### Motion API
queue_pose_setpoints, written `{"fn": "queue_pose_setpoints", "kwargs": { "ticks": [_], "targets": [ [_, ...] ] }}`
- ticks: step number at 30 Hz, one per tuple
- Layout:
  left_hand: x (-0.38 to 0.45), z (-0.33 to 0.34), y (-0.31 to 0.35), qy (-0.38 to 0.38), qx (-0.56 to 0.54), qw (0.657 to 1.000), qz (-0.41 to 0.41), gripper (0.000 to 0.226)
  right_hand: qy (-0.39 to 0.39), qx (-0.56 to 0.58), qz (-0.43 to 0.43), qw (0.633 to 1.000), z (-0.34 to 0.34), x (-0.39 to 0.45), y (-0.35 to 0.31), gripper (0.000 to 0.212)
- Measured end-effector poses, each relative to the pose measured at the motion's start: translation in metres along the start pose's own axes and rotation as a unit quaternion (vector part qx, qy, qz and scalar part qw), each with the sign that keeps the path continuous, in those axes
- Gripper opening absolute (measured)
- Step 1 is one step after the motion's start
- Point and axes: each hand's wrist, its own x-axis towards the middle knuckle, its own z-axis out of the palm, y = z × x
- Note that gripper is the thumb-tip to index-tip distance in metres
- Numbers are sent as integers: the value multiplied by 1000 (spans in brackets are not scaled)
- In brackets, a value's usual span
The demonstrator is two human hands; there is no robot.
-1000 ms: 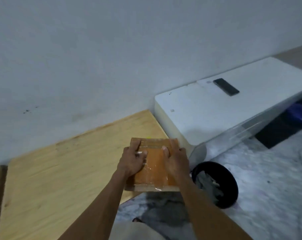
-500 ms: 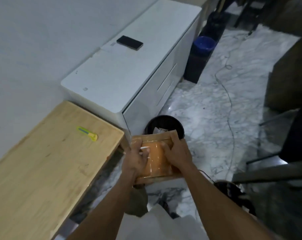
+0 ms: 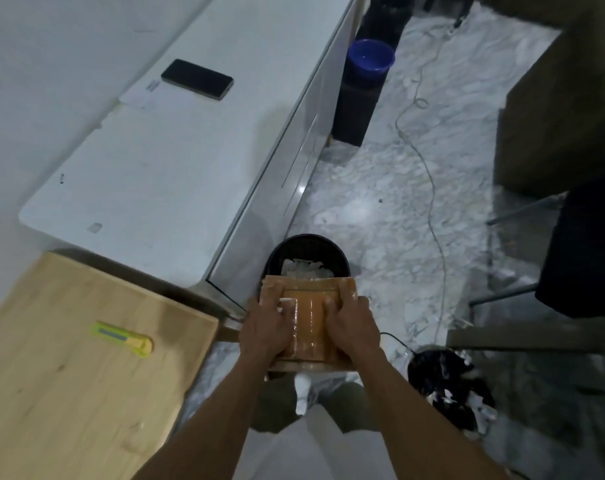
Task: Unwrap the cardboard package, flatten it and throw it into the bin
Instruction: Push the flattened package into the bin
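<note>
A flattened brown cardboard package (image 3: 309, 313) with shiny tape on it is held in front of me, off the table. My left hand (image 3: 266, 329) grips its left side and my right hand (image 3: 353, 327) grips its right side, thumbs on top. The far edge of the cardboard overlaps the near rim of a round black bin (image 3: 308, 245) that stands on the floor beside the white cabinet. Crumpled white wrapping (image 3: 306, 268) lies inside the bin.
A wooden table (image 3: 69, 368) at lower left carries a yellow-green utility knife (image 3: 122, 337). The white cabinet (image 3: 176, 161) holds a black phone (image 3: 197, 79). A blue bucket (image 3: 370, 60), a cable (image 3: 429, 168) on the marble floor and a dark crumpled bag (image 3: 446, 386) lie to the right.
The view swung from the wall and table to the floor. Both hands carried the cardboard off the table's edge and over to the bin's near rim.
</note>
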Motion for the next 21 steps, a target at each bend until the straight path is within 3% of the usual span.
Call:
{"fn": "queue_pose_setpoints", "kwargs": {
  "ticks": [10, 21],
  "targets": [
    [85, 14, 13, -34, 11, 999, -29, 48, -28, 37, 49, 998, 8, 81, -9, 58],
    [188, 64, 23, -26, 32, 996, -78, 48, -47, 43, 27, 998, 42, 200, 14, 56]
  ]
}}
